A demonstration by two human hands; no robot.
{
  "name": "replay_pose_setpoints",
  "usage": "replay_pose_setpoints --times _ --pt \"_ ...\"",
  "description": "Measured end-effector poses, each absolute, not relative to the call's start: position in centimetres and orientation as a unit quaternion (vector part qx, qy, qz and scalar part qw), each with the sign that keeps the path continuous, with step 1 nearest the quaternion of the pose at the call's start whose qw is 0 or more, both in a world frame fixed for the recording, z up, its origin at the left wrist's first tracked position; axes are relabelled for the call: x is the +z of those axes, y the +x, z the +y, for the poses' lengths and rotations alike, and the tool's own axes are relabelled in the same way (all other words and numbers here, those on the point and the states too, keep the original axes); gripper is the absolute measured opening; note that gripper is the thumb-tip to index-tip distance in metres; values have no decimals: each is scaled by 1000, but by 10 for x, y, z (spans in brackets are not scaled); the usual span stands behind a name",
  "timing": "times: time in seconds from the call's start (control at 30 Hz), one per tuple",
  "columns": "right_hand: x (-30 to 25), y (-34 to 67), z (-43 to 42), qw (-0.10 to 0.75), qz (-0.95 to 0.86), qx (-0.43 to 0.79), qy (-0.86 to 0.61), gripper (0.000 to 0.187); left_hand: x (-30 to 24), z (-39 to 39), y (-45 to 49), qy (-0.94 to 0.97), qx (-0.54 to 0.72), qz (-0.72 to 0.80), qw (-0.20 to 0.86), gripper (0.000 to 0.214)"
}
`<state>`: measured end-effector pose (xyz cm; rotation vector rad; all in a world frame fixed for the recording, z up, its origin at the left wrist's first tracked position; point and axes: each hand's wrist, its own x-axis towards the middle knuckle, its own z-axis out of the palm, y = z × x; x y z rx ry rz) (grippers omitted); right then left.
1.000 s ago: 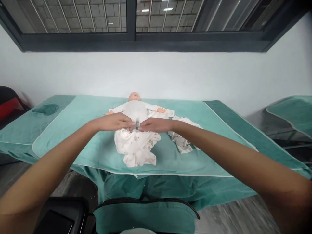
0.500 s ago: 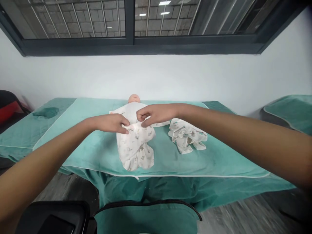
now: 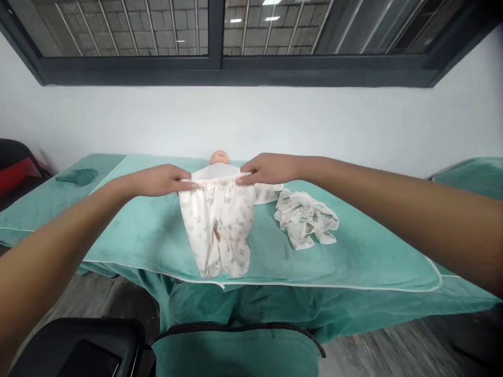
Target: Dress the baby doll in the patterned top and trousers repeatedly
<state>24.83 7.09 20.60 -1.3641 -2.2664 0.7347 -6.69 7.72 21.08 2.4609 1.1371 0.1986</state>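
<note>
A pair of white printed baby pants (image 3: 216, 225) hangs spread between my hands, its waistband drawn wide. My left hand (image 3: 163, 179) is closed on the left end of the waistband. The right end is pinched by my right hand (image 3: 269, 168). Behind the pants a baby doll (image 3: 219, 156) lies on its back, head toward the wall, in a white printed top (image 3: 265, 192). Its lower body is mostly hidden by the pants; a bit of skin colour shows through the gap at the crotch.
A crumpled white printed baby garment (image 3: 306, 217) lies right of the doll on the green-covered massage bed (image 3: 353, 264). The bed's face hole (image 3: 76, 177) is at far left. A black chair (image 3: 84, 340) stands in front at lower left. A white wall and window are behind.
Both hands have moved up and apart, stretching the bunched waistband into a straight line. The pants now hang flatter, with both legs showing.
</note>
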Motion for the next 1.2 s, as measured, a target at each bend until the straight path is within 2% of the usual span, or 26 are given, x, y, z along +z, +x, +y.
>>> replay_pose_setpoints --times 0.07,0.2,0.37,0.43,0.5,0.67,0.8,0.87,1.0,1.1,1.2 --pt "210 244 70 196 -803 311 -469 41 207 80 -64 859 167 451 177 46" --pt "212 212 57 334 -762 401 -383 40 205 77 -43 798 377 444 153 45" --pt "201 162 65 470 -666 492 -305 43 188 77 -17 778 490 350 180 69" --pt "187 148 85 523 -614 513 -293 41 165 84 -15 756 519 362 170 82" --pt "163 138 109 539 -575 534 -305 41 134 94 -18 735 508 412 180 82" --pt "79 133 149 434 -560 520 -477 50 57 117 -33 700 395 544 240 50" --pt "37 159 174 411 -594 392 -570 37 22 116 -26 762 317 519 224 33" --pt "28 178 193 408 -637 295 -585 33 11 116 -14 768 305 505 249 30" --pt "14 212 241 339 -698 112 -621 38 -10 138 13 690 322 516 392 39" --pt "1 231 277 305 -650 132 -684 56 -26 162 28 607 368 458 536 56" --pt "-6 246 310 276 -628 205 -698 72 -33 180 37 633 375 357 575 68"
